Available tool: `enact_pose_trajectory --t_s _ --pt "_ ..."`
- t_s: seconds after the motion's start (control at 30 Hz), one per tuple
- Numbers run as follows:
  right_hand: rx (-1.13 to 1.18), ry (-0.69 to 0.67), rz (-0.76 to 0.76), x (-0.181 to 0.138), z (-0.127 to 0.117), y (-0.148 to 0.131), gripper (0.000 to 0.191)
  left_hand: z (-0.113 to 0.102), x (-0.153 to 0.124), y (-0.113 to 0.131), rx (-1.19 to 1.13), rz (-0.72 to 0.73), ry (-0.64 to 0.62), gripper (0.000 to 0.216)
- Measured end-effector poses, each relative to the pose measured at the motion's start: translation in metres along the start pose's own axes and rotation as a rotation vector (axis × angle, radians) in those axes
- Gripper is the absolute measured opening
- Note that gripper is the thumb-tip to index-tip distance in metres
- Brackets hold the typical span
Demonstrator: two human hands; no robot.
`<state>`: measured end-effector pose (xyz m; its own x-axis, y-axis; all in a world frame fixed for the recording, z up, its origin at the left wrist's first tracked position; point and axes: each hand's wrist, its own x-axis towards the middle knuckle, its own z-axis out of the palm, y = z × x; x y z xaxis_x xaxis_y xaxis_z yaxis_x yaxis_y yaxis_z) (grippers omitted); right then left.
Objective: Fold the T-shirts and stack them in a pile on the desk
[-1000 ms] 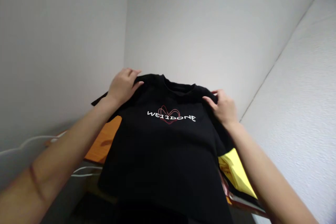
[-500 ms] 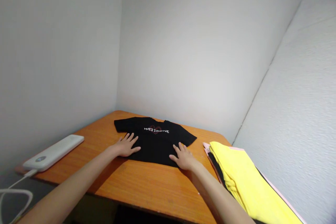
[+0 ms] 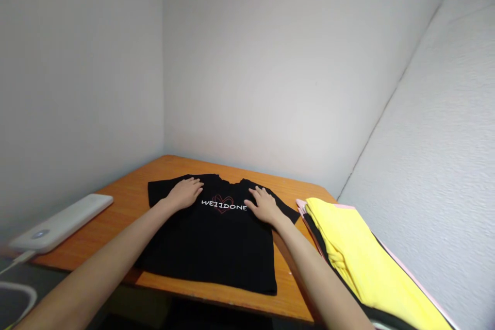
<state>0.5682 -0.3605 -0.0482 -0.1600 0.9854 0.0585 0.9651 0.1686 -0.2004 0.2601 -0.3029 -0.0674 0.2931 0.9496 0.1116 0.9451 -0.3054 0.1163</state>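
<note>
A black T-shirt (image 3: 216, 247) lies spread flat, its neckline toward the back wall and its hem near the table's front edge. White lettering and a red heart outline cross its chest. My left hand (image 3: 184, 192) rests palm down on the upper left of the shirt, beside the lettering, fingers extended. On the upper right, close to the end of the lettering, my right hand (image 3: 265, 205) lies flat with its fingers apart. Neither hand grips the cloth.
To the right is a stack of folded clothes with a yellow garment (image 3: 356, 252) on top. A white power bank (image 3: 64, 221) with a cable sits at the left edge of the wooden table (image 3: 154, 167). Walls stand behind and to the right.
Both hands have moved from the lower part of the shirt up to its chest and shoulders. The shirt now reaches farther toward the front edge, its lower part showing at greater length.
</note>
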Motion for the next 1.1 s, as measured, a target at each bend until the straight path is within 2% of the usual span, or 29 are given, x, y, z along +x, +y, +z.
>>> enact_pose_trajectory --t_s 0.1,0.23,0.37,0.5,0.57,0.63,0.7,0.77,0.83,0.9,0.97,1.0,1.1 --pt "-0.035 -0.148 0.098 0.009 0.026 0.009 0.079 0.022 0.012 -0.014 -0.006 -0.112 -0.048 0.068" --pt "-0.061 -0.133 0.12 0.014 0.037 0.016 0.08 0.038 0.014 -0.025 -0.008 -0.188 -0.038 0.074" --pt "-0.061 -0.133 0.124 0.015 0.038 0.015 0.083 0.04 0.013 -0.026 0.006 -0.188 -0.027 0.072" --pt "-0.018 -0.09 0.119 0.015 0.038 0.014 0.077 0.03 0.012 -0.017 0.053 -0.165 0.015 0.064" --pt "0.011 0.041 0.159 0.015 0.035 0.019 0.07 0.02 0.003 0.001 0.091 -0.112 0.074 0.059" --pt "0.004 0.186 0.252 0.015 0.029 0.028 0.062 0.01 -0.016 0.035 0.11 0.013 0.132 0.057" --pt "-0.026 0.266 0.355 0.013 0.021 0.041 0.056 0.003 -0.048 0.081 0.07 0.222 0.158 0.053" --pt "-0.045 0.274 0.426 0.009 0.016 0.053 0.053 0.003 -0.085 0.131 -0.079 0.44 0.134 0.052" --pt "-0.06 0.264 0.481 0.004 0.015 0.062 0.049 0.012 -0.118 0.176 -0.217 0.561 0.119 0.055" --pt "-0.071 0.248 0.509 -0.001 0.015 0.067 0.045 0.029 -0.139 0.208 -0.276 0.541 0.149 0.064" --pt "-0.07 0.234 0.514 -0.002 0.015 0.07 0.041 0.051 -0.147 0.225 -0.241 0.504 0.206 0.068" --pt "-0.059 0.225 0.511 -0.002 0.013 0.072 0.038 0.063 -0.148 0.229 -0.193 0.5 0.245 0.06" --pt "0.025 0.194 0.493 -0.001 -0.001 0.08 0.025 0.089 -0.148 0.233 -0.044 0.523 0.385 0.014"
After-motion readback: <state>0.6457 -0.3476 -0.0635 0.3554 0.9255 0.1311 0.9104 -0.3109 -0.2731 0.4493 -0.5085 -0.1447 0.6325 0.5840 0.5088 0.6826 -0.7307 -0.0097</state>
